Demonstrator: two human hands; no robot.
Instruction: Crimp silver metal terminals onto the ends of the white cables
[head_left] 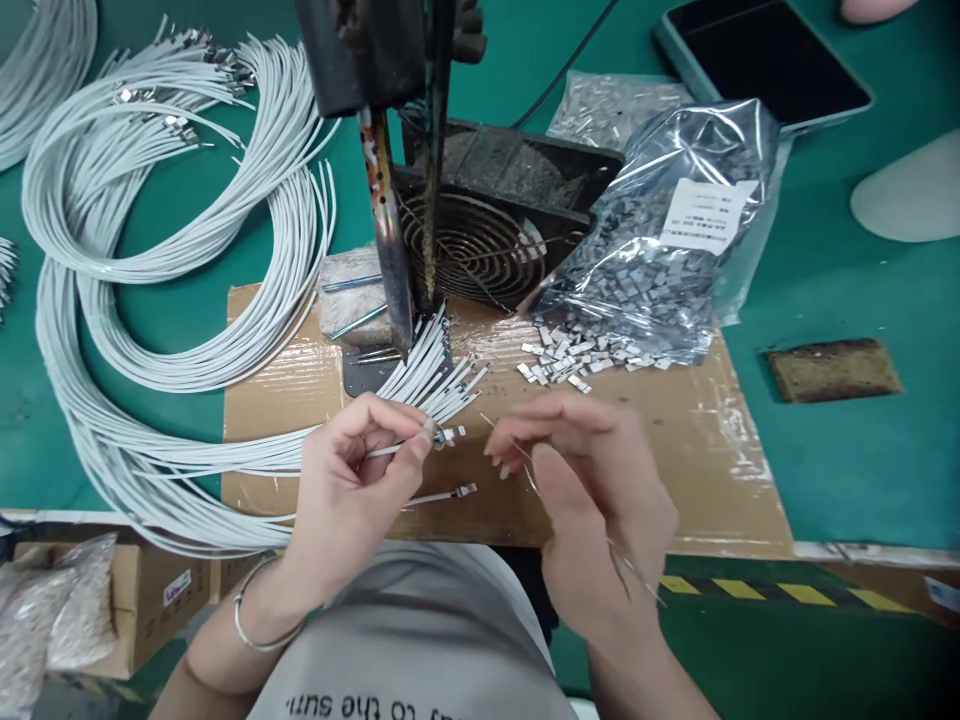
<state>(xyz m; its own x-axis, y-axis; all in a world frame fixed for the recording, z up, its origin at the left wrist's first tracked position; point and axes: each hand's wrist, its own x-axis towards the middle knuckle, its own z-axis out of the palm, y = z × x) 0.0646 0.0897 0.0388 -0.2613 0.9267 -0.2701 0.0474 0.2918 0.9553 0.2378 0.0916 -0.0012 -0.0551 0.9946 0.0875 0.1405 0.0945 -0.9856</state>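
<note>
My left hand (367, 480) pinches the end of a white cable (385, 452) between thumb and fingertips. A small metal connector (451, 435) sticks out just past those fingertips. My right hand (592, 490) is curled round a thin solder wire (534, 480), whose tip points left toward the connector, apart from it. Below the left fingertips lies another cable end with a connector (463, 491). Just beyond my hands, a fan of white cable ends (424, 365) rests under the upright soldering iron (390, 240). Loose small connectors (577, 355) lie in a pile beyond my right hand.
Coiled bundles of white cables (75, 260) cover the left. A black fan (472, 240) stands behind the iron, beside a pale block (349, 290). To the right are a bag of connectors (660, 240), a tablet (765, 55) and a brown sponge (834, 370). Cardboard (675, 450) lies underneath.
</note>
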